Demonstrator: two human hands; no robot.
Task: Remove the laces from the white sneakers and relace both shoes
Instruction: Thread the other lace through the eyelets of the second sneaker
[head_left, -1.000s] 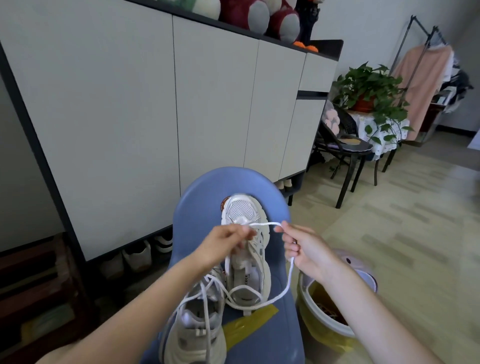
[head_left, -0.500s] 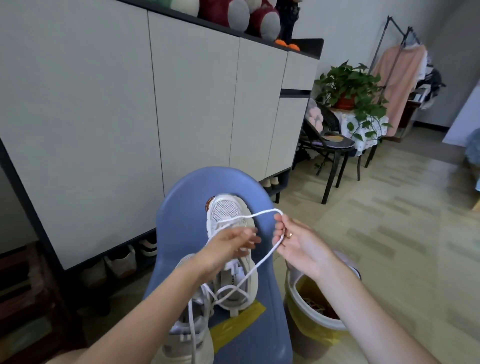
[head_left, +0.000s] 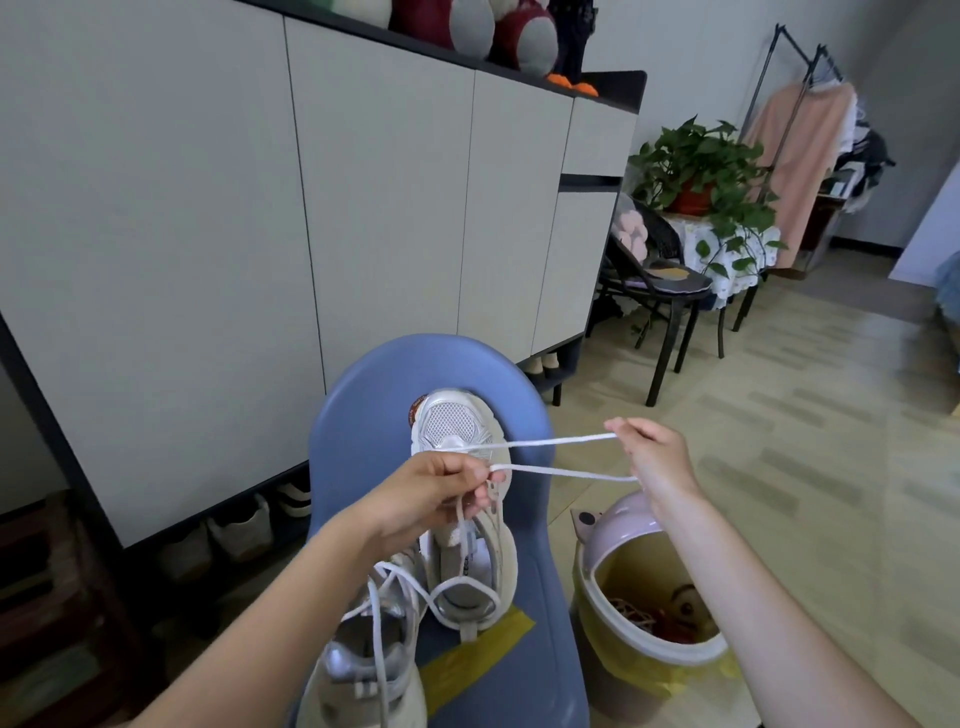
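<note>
My right hand (head_left: 652, 462) has swung out right, drawing the white lace (head_left: 558, 457) taut across the blue chair (head_left: 358, 415); far sneaker (head_left: 457, 452) and near sneaker (head_left: 363, 675) lie on it; left hand (head_left: 431, 499) pinches the lace too

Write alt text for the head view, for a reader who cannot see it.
Two bare hands stretch a white shoelace over a white mesh sneaker lying on a blue plastic chair: the left hand pinches it near the shoe, the right hand pulls a loop out to the right. A second white sneaker lies nearer, and a yellow-lined waste bin stands beside the chair.
</note>
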